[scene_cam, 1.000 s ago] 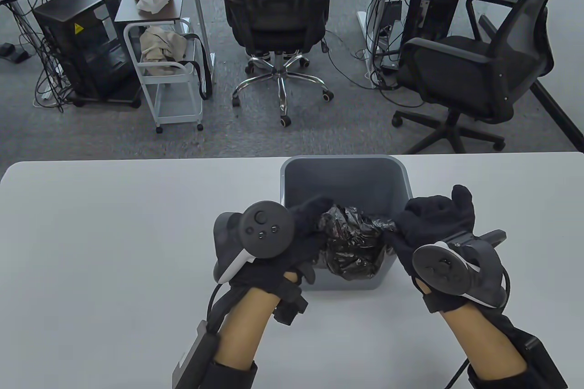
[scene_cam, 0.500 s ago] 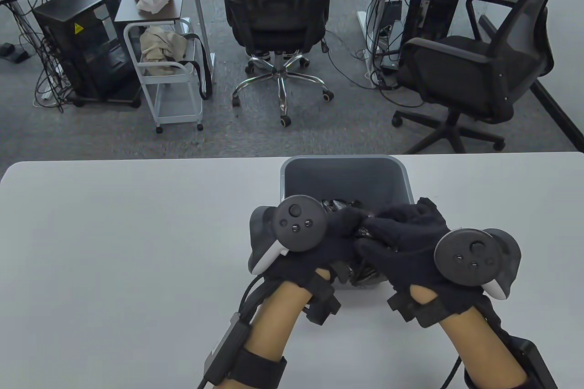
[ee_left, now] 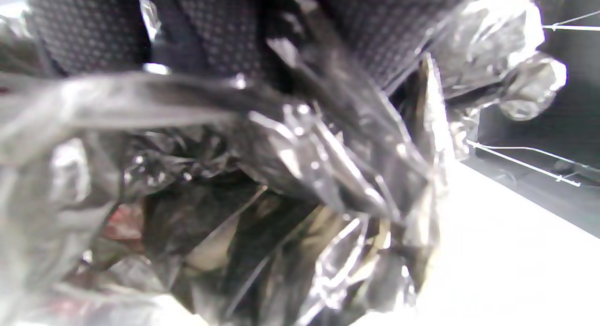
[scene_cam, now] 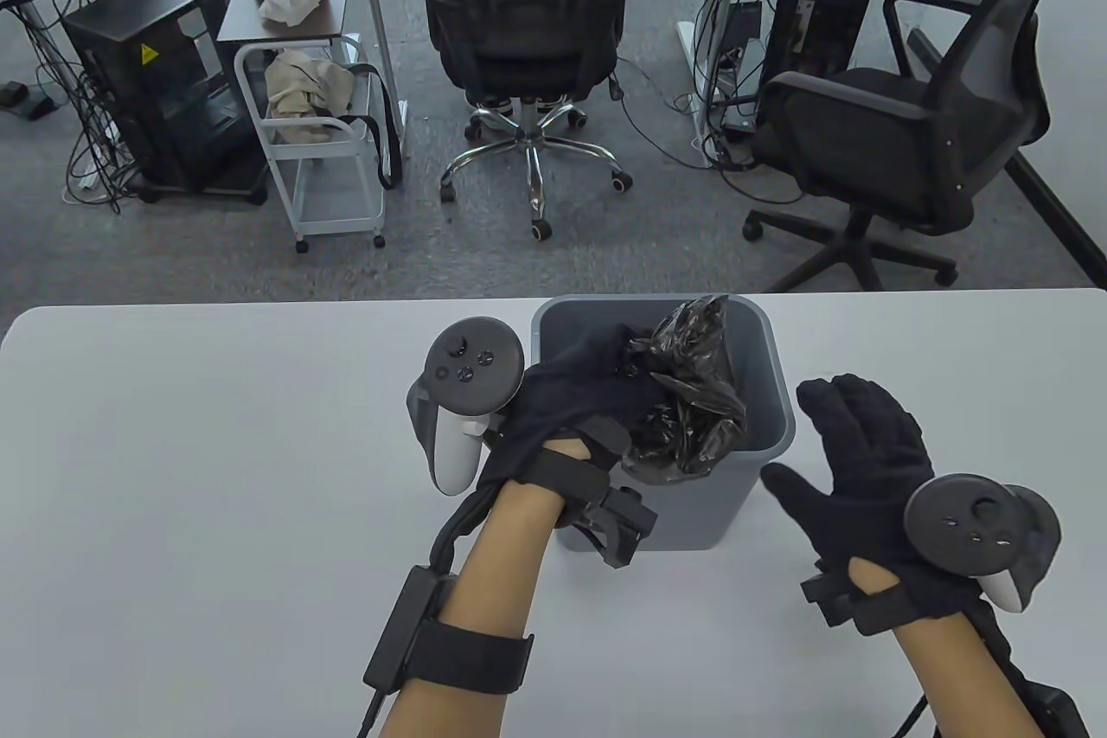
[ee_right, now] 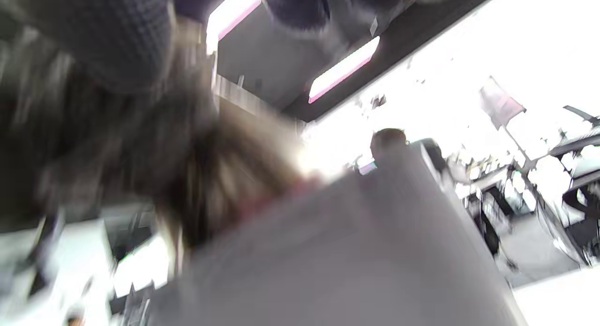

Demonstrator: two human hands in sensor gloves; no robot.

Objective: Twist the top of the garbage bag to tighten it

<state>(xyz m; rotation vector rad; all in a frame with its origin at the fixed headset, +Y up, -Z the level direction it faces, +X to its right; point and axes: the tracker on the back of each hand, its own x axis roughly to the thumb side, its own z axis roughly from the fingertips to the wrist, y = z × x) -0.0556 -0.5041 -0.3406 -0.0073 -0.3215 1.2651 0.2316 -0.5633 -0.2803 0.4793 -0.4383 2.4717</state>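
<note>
Garbage bag (scene_cam: 687, 392): one, black, sitting in the single grey bin (scene_cam: 761, 340) on the table (scene_cam: 216, 426). Its top is bunched and rises above the rim, apparently gathered into one neck for twisting. Left hand (scene_cam: 579, 401) grips that neck, fingers closed around the plastic. Right hand (scene_cam: 865, 461) hangs just beside the bin, fingers spread wide, holding nothing, probably between grips. Hands counted: two.

A pale grey surface (scene_cam: 216, 444) with rounded far corners spans the whole width of the scene. One grey plastic bin (scene_cam: 761, 392) stands directly on it, right of centre and close to the far edge, its open top facing up.
</note>
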